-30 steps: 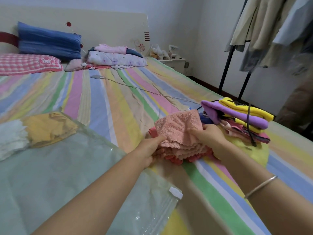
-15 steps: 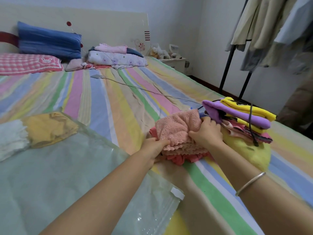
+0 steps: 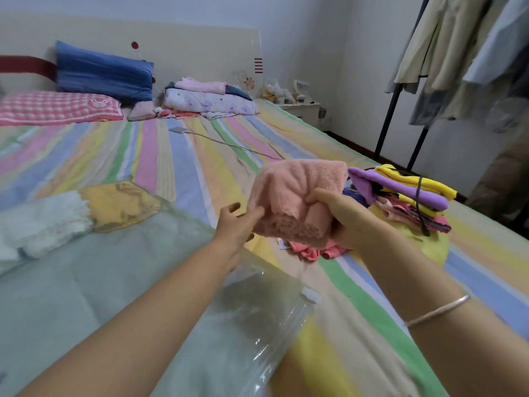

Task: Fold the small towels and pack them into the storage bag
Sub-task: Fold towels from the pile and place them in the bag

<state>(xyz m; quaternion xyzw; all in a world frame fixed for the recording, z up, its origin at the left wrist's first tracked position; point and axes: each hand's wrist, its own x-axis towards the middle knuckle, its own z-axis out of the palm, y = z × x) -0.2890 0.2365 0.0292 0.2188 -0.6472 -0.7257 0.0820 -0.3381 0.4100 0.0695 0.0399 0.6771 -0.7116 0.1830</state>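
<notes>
Since the earlier frame, the pink towel [image 3: 294, 196] has been raised off the coral cloth [image 3: 312, 250] it was pressed against. It is now held clear above the striped bed sheet [image 3: 177, 156], at scene centre, just right of the far right corner of the storage bag [image 3: 114, 282]. The left hand [image 3: 234, 224] has also released its grip on the bundle.

Right hand [image 3: 343, 222]: fingers and thumb are curled around the right half of the pink towel and clamp it. A bracelet [image 3: 438, 309] sits on that forearm.

Left hand: fingers are extended and relaxed. One fingertip touches the lower left edge of the towel; nothing is gripped.

Orientation of the pink towel: it is a folded bundle with its longer side running left to right. The smooth folded back faces far and up. The stacked, lacy free edges face near and down.

Storage bag: translucent, lying flat on the near left of the bed. At its far left end it contains a white towel [image 3: 43, 222] and, just right of and touching it, a yellow towel [image 3: 123, 204]. A white slider [image 3: 310, 295] sits on the bag's near right edge.

A towel pile [image 3: 406, 196] in purple, yellow and pink lies to the right of the hands, with a black cable [image 3: 420, 202] across it.
</notes>
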